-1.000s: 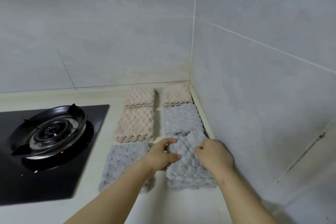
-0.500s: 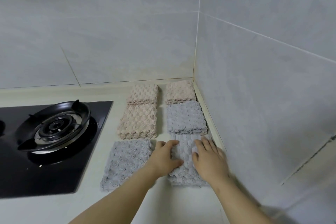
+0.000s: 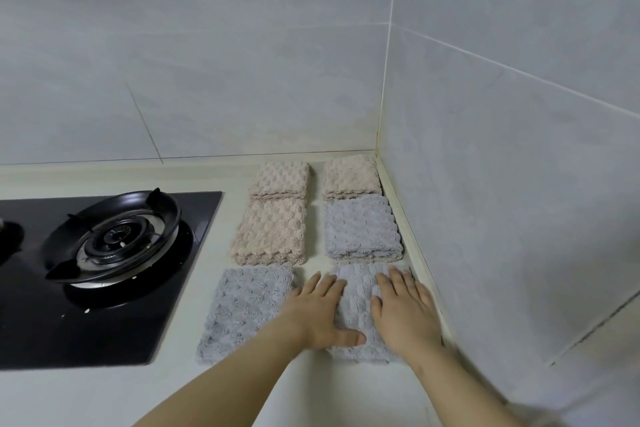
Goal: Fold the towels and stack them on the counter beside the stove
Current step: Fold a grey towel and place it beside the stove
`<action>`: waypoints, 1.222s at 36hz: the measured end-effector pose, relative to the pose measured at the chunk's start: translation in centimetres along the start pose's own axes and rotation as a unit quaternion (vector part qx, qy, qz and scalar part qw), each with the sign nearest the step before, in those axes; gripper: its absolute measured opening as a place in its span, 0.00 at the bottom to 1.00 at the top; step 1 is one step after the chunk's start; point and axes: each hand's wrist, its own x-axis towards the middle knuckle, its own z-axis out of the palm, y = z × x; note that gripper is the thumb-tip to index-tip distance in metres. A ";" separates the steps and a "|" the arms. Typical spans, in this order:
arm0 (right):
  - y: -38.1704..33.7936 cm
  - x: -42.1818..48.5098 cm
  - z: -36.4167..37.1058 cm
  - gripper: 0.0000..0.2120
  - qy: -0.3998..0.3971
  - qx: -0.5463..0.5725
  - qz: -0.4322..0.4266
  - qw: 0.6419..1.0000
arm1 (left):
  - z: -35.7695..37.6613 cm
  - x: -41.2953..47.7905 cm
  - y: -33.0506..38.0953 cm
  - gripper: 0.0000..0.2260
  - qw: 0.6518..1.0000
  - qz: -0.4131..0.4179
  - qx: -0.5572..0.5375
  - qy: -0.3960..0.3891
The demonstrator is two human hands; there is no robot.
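Several folded towels lie in two rows on the pale counter (image 3: 311, 388) right of the stove. At the back are two beige ones (image 3: 281, 178) (image 3: 350, 177). In the middle sit a beige towel (image 3: 272, 232) and a grey towel (image 3: 362, 229). At the front left lies a grey towel (image 3: 242, 308). The front right grey towel (image 3: 358, 302) is under both my hands. My left hand (image 3: 320, 310) and my right hand (image 3: 403, 310) rest flat on it, palms down, fingers spread, gripping nothing.
A black glass hob with a gas burner (image 3: 114, 239) takes up the left side. Grey tiled walls meet in a corner (image 3: 381, 146) behind the towels; the right wall runs close along the right row. Bare counter lies in front of the towels.
The raised far part of the front right grey towel has been laid down flat. Both hands went from pinching it to lying open and flat on top of it.
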 end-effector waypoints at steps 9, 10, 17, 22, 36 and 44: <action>-3.8 0.5 -2.3 0.20 0.068 0.051 -0.016 0.996 | -2.5 -2.2 -1.5 0.27 0.974 -0.025 -0.188 0.121; -4.8 0.5 -2.7 0.20 0.064 0.059 -0.028 0.996 | -2.8 -2.7 -2.1 0.24 0.967 -0.042 -0.208 0.143; -12.9 1.8 -3.0 0.13 0.058 0.136 -0.149 0.978 | -3.8 -8.2 -9.3 0.13 0.874 -0.176 -0.366 0.265; -20.7 1.1 -1.8 0.12 0.003 0.185 -0.213 0.959 | -2.9 -14.0 -15.3 0.11 0.819 -0.269 -0.402 0.311; -48.9 -7.9 2.9 0.11 -0.159 0.224 -0.373 0.886 | 0.5 -33.9 -33.5 0.08 0.689 -0.413 -0.432 0.410; -64.0 -14.9 5.5 0.10 -0.219 0.246 -0.437 0.837 | 1.0 -46.2 -42.9 0.12 0.656 -0.462 -0.381 0.459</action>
